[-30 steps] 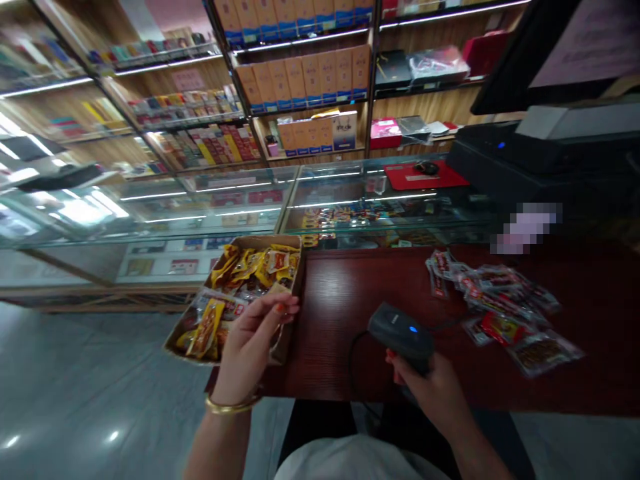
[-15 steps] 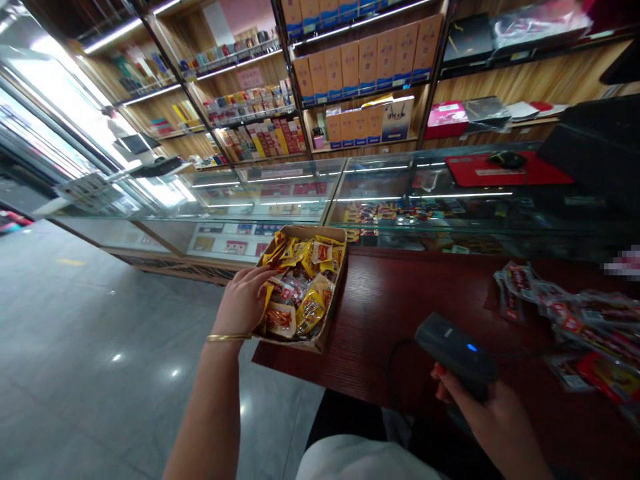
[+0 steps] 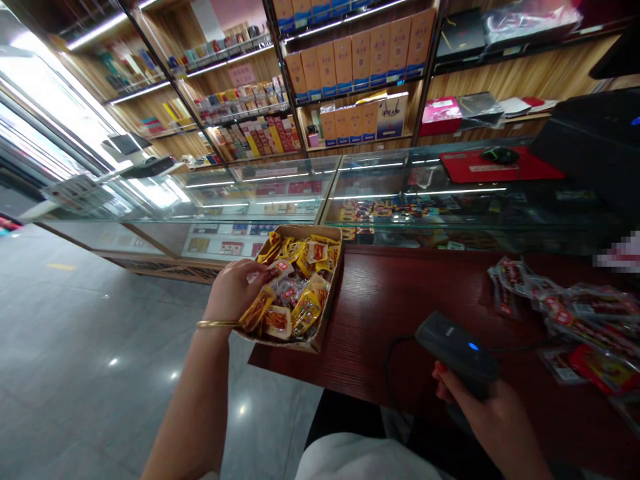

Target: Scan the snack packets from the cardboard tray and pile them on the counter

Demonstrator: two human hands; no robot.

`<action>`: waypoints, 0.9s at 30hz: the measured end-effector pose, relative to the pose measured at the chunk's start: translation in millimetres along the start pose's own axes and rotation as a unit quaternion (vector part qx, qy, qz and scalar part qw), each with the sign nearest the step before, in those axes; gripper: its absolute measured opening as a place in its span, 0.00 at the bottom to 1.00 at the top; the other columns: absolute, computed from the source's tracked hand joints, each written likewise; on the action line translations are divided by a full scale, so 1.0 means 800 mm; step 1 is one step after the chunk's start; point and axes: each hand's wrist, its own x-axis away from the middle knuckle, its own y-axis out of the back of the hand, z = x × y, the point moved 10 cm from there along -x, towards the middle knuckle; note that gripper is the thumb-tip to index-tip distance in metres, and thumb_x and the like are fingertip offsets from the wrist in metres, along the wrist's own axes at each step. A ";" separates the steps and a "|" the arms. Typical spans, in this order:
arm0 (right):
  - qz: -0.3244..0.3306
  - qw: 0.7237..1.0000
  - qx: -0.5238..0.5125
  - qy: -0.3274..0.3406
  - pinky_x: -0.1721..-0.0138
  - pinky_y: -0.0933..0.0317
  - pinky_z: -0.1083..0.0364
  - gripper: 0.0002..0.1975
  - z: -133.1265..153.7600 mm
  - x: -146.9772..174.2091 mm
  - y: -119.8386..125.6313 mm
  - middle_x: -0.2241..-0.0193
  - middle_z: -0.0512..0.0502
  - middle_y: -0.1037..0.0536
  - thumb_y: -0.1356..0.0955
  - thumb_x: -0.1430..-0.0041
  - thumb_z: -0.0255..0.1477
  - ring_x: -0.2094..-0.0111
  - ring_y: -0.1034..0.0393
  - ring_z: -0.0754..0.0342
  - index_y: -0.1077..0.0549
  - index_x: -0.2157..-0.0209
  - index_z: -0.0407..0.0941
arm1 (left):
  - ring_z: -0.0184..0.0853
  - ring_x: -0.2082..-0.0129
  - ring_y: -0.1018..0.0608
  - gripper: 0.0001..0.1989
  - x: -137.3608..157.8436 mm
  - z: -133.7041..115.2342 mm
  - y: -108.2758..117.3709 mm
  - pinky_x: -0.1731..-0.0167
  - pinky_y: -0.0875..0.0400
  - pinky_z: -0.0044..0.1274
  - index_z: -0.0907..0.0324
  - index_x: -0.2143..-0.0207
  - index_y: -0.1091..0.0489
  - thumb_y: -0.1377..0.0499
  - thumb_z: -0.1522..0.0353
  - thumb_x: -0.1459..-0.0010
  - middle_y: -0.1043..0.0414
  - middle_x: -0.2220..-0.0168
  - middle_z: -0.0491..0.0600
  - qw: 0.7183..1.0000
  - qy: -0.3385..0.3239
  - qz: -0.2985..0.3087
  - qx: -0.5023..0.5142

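Note:
A cardboard box (image 3: 331, 293) full of small snack packets sits at the left corner of the dark red wooden table. My left hand (image 3: 231, 293), with a gold bangle at the wrist, reaches over the box's left side. Its fingers are closed on a clear snack packet (image 3: 281, 269) with a red label, lifted slightly above the others. Yellow snack packets (image 3: 306, 312) lie around it in the box. My right hand (image 3: 495, 413) is wrapped round the grip of a dark barcode scanner (image 3: 453, 341) with a blue light, above the table; its palm side is hidden.
Loose snack packets (image 3: 575, 307) lie in a pile at the table's right. Behind the table runs a glass display counter (image 3: 280, 177), bearing a red mouse pad (image 3: 540, 167) with a mouse (image 3: 500, 155). The scanner's cable (image 3: 389, 357) trails on the table. Stocked shelves line the wall.
My left hand has closed on a clear packet and raised it a little from the box, shifting slightly left. The right hand keeps the scanner in nearly the same place.

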 end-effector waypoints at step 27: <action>-0.022 1.000 -0.011 0.016 0.72 0.27 0.54 0.17 0.022 0.007 -0.003 0.76 0.42 0.15 0.25 0.49 0.44 0.76 0.21 0.46 0.17 0.71 0.43 | 0.35 0.60 0.17 0.25 0.125 -0.167 -0.221 0.58 0.22 0.27 0.58 0.53 0.28 0.27 0.70 0.55 0.19 0.58 0.50 0.572 0.315 0.015 0.757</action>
